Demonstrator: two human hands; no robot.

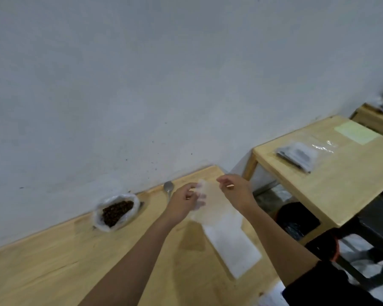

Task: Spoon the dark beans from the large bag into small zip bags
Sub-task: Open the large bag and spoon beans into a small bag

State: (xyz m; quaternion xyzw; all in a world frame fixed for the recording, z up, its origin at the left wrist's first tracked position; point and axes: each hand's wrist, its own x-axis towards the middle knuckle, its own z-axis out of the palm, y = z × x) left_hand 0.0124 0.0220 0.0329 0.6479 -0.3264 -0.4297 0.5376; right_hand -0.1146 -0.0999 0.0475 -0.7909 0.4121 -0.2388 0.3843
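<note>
The large clear bag (116, 212) lies open at the back of the wooden table (53, 261), with dark beans showing in its mouth. A metal spoon (168, 187) lies on the table near the wall, just right of that bag. A small clear zip bag (208, 199) is raised above the table between both hands. My left hand (184, 204) pinches its left edge and my right hand (236, 192) is at its top right edge. The zip bag looks empty, though it is blurred. A white sheet (232, 246) lies on the table under it.
A grey wall runs right behind the table. To the right stands a second wooden table (341, 191) with a dark packet in clear plastic (296, 156) and a pale green sheet (356, 132). A black bin (296, 219) sits in the gap between the tables.
</note>
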